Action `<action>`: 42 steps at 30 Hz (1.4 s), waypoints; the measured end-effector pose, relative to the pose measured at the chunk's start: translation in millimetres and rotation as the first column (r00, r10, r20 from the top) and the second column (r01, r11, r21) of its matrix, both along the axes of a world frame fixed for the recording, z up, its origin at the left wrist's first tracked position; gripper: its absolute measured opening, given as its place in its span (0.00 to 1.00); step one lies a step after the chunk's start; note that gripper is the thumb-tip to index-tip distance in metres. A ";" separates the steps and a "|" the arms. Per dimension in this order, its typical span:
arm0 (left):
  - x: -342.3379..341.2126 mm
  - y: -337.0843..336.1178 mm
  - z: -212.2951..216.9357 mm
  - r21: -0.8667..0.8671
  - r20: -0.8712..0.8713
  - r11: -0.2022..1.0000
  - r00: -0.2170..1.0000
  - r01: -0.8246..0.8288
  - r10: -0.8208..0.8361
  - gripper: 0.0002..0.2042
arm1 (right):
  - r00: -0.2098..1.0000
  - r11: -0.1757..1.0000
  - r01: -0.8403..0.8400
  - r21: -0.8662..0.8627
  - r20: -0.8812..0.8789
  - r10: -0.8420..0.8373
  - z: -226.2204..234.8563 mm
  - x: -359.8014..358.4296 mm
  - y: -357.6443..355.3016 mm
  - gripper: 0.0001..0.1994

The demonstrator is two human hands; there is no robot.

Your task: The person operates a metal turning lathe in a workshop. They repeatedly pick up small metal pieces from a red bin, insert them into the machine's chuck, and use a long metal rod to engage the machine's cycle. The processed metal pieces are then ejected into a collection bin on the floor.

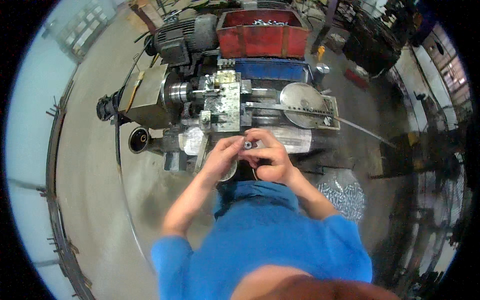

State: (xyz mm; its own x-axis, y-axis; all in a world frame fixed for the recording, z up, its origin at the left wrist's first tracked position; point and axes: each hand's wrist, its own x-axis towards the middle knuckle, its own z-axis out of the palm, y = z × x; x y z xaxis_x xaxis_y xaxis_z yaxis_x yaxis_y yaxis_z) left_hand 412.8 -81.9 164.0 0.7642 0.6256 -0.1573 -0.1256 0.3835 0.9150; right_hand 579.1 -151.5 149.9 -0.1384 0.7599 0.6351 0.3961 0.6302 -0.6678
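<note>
Furthest left on my view, a dark hose point(119, 150) runs down along the floor. Next I see the lathe's box-shaped metal headstock point(145, 95), with a brush point(134, 92) lying on top, and just below it a black round handwheel-like fitting point(139, 140). Behind, a finned electric motor point(185, 36) stands beside the shiny spindle nose point(179, 93). Then comes the block-like tool carriage point(222, 107).

On its near side I have the left hand point(220, 160), thumb and forefinger closed to a narrow pinch on a small round metal part point(247, 145), which sits between both hands, its end with a dark centre facing up. The right hand point(275, 160) meets it there, fingers bent and nearly closed, fingertips against the same part; I cannot tell whether its palm holds anything more.

Beyond the carriage stand a red bin point(262, 42) of small metal pieces and a blue tray point(272, 70). Further right are a round metal plate point(303, 95), a long bar point(365, 131) crossing over it, and a clear bag point(342, 192) full of silvery parts.
</note>
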 end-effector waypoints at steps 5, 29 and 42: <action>-9.9 8.1 -24.2 -0.097 0.187 0.995 0.982 0.013 0.006 0.17 | 0.988 0.979 -0.066 -0.194 -0.147 0.038 4.2 -18.5 4.8 0.20; -87.4 53.5 -6.1 0.961 -0.063 0.253 0.809 -0.108 0.585 0.09 | 0.769 0.968 -0.176 -0.179 0.589 0.249 39.4 -53.8 103.5 0.11; -354.9 24.7 -35.3 0.894 -0.446 0.442 -0.048 -0.075 0.894 0.19 | 0.341 0.956 0.284 -0.070 0.939 -0.033 -3.0 -78.4 255.6 0.10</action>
State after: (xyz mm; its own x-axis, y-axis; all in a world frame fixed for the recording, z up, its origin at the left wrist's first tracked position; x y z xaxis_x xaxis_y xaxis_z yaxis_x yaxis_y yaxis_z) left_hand 58.0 -57.2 128.7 -0.2403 0.9474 0.2114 0.8884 0.1268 0.4412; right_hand 500.7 104.1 146.9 -0.4003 0.9159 0.0298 0.9126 0.3955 0.1038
